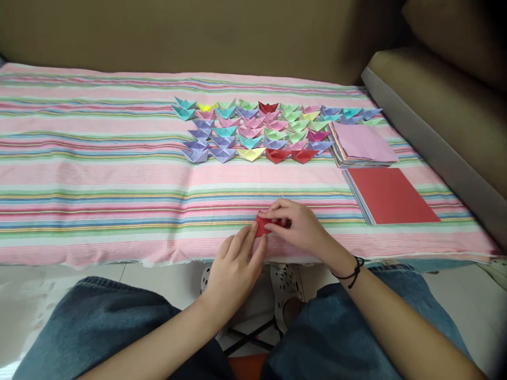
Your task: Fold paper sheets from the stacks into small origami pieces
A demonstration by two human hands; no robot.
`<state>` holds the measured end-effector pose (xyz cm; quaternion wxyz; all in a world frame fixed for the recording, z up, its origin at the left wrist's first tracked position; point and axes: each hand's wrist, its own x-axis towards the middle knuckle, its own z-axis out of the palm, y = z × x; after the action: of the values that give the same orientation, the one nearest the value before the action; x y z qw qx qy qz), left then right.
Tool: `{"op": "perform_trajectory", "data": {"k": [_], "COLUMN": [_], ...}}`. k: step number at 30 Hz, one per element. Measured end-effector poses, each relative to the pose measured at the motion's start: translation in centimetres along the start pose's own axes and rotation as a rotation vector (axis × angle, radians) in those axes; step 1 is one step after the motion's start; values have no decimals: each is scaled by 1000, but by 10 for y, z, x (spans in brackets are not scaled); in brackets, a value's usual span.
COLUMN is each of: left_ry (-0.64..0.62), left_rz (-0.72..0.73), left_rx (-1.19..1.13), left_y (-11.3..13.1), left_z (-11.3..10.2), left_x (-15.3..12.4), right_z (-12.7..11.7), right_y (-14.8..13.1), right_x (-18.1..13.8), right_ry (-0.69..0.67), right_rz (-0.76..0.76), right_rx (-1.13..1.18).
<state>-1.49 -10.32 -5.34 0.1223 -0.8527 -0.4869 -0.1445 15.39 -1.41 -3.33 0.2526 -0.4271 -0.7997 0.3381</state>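
A small folded piece of red paper (261, 226) lies at the front of the striped cloth, between my two hands. My left hand (236, 261) holds its left side, with fingertips and thumb at the paper's near and left edges. From the right, my right hand (299, 224) pinches the same paper between thumb and fingers, covering its right part. Farther back stand several rows of folded paper boats (250, 138) in purple, green, pink, blue, yellow and red.
At the right lie a stack of square paper with a pink sheet on top (366, 141) and a red-topped stack (396, 195). The striped cloth (87, 179) covers the seat. A brown backrest (178, 34) rises behind, and a brown cushioned armrest (447, 116) borders the right side.
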Motion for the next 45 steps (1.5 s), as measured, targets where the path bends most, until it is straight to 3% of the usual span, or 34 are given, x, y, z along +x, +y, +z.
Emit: {"op": "perform_trajectory", "data": {"k": [16,33,37,42,45], "left_ry": [2,149,151,74,36], "left_rz": [-48,-27,-10,-97,-18], "left_rx": [20,111,-14,-323,-381], "left_y": [5,-13,-24,-40,-45], "left_z": [-1,-7,-10,-12,-9], "left_x": [1,-22,-17,-4,4], "right_z": [5,4,3,2,1], "right_y": [0,2,1,3,5], "right_x": [-1,-1,-1,0,0], "right_ry": [39,40,23,1,-9], "right_rz": [-8,-14,0,-28,-57], "right_rx": [-24,-14,-25,-24,-18]}}
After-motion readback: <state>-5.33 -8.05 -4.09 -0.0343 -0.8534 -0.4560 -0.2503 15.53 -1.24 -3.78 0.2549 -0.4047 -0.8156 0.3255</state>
